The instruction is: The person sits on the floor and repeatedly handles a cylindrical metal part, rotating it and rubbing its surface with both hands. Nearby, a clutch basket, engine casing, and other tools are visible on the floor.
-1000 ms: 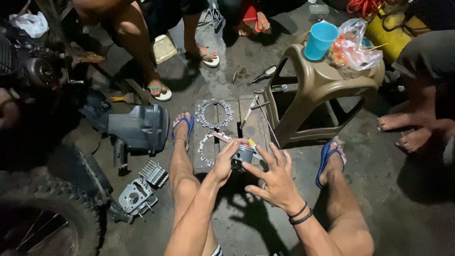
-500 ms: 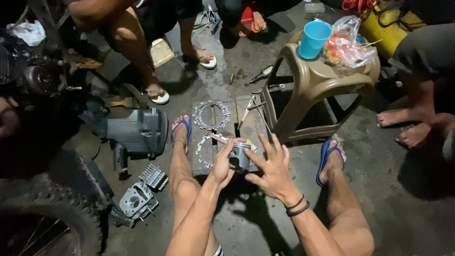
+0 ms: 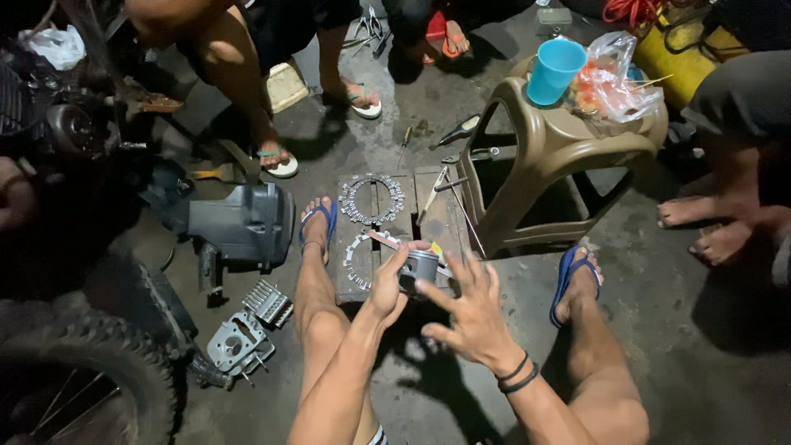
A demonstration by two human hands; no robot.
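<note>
Head view. A small grey metal cylinder (image 3: 420, 269), apparently a piston, is shown just below the centre of the frame, above a wooden board (image 3: 432, 216) laid on the concrete floor (image 3: 676, 346). The cylinder is gripped from the left by the left hand (image 3: 387, 284), whose fingers are curled round it. The right hand (image 3: 470, 317) is held just beside the cylinder with its fingers spread wide; its fingertips appear to touch the cylinder, though a firm grasp cannot be told. Two black bands are worn at the right wrist.

On the board, two toothed metal rings (image 3: 372, 199) are laid, one above the other, at the centre of the frame. A blue sandal (image 3: 317, 222) is seen left of the board and another at the right. A tan plastic stool (image 3: 552, 156) stands at upper right, carrying a blue cup (image 3: 555, 70) and a plastic bag (image 3: 618, 82). A finned engine part (image 3: 247, 334) lies at lower left, beside a tyre (image 3: 74, 387).
</note>
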